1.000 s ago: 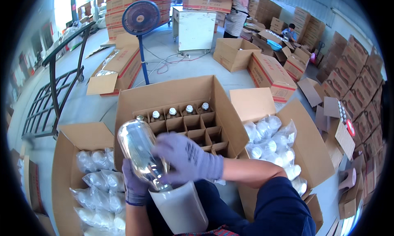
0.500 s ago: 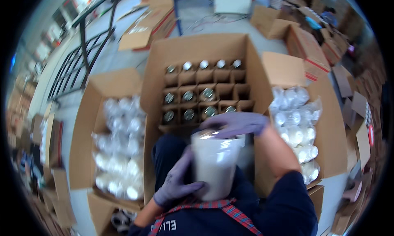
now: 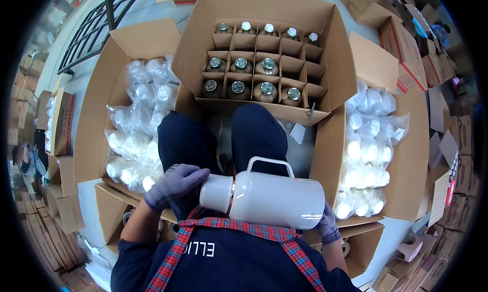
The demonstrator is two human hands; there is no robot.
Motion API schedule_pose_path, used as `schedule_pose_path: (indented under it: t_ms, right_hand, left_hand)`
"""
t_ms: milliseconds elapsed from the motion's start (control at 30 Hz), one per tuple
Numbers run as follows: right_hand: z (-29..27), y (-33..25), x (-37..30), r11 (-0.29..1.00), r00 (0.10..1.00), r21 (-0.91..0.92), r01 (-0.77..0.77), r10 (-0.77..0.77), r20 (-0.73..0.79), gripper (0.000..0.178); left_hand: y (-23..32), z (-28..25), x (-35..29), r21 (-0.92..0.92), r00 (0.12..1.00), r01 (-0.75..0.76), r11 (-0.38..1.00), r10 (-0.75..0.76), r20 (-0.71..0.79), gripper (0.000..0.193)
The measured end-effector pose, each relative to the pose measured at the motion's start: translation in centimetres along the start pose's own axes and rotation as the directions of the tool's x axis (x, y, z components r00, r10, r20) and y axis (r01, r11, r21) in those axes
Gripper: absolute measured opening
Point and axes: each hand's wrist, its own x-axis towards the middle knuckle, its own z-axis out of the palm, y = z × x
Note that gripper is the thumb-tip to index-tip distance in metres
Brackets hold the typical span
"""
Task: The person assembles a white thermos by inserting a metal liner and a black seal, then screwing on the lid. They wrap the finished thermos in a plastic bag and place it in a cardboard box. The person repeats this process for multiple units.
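In the head view, a white jug (image 3: 282,198) is held on its side across the lap, between the two hands, in front of a red plaid apron (image 3: 244,225). The narrow end is turned to the left, the base to the right, and the handle (image 3: 272,160) is pointed toward the knees (image 3: 259,129). A coppery ring (image 3: 232,194) is seen around the neck. The narrow end is gripped by the gloved left hand (image 3: 177,184), its fingers bent against the edge. The base is clasped by the gloved right hand (image 3: 328,226); how far its fingers are closed cannot be told, as they are partly hidden by the jug. Beyond the knees, a divided box (image 3: 269,7) is placed, in which glass bottles (image 3: 267,91) are stood upright in three rows, some compartments being unfilled. It is flanked by a left carton (image 3: 99,88) and a right carton (image 3: 409,160), both packed with white items (image 3: 366,149) wrapped in clear bags. A black metal rack (image 3: 96,25) is seen at the upper left.
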Motion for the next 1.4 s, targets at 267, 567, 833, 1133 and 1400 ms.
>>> schedule_pose_path:
  t_ms: [267, 567, 833, 1133, 1400]
  right_hand:
    - [-3.4, -0.7, 1.0, 0.976, 0.986, -0.177, -0.123, 0.100, -0.134, 0.065]
    - [-2.4, 0.3, 4.8, 0.944, 0.994, -0.315, 0.100, -0.107, -0.005, 0.045]
    - [3.6, -1.9, 9.1, 0.924, 0.950, -0.272, 0.269, -0.301, -0.084, 0.045]
    - [6.7, -1.3, 10.4, 0.831, 0.910, -0.438, 0.343, -0.409, -0.065, 0.044]
    - [3.8, -4.5, 7.8, 0.722, 0.890, -0.600, 0.344, -0.455, -0.038, 0.044]
  left_hand:
    - [5.3, 4.2, 2.3, -0.231, 0.843, -0.471, 0.852, 0.357, -0.402, 0.065]
    - [4.6, 0.8, -0.3, 0.456, 0.825, -0.363, 0.813, 0.508, -0.248, 0.115]
    - [11.0, 2.8, 3.0, 0.058, 0.377, -0.855, 0.516, 0.693, -0.615, 0.067]
    - [12.2, 1.2, 0.5, 0.101, 0.268, -0.907, 0.408, 0.746, -0.610, 0.062]
    - [8.5, 5.7, 5.8, 0.051, 0.279, -0.938, 0.342, 0.837, -0.471, 0.083]
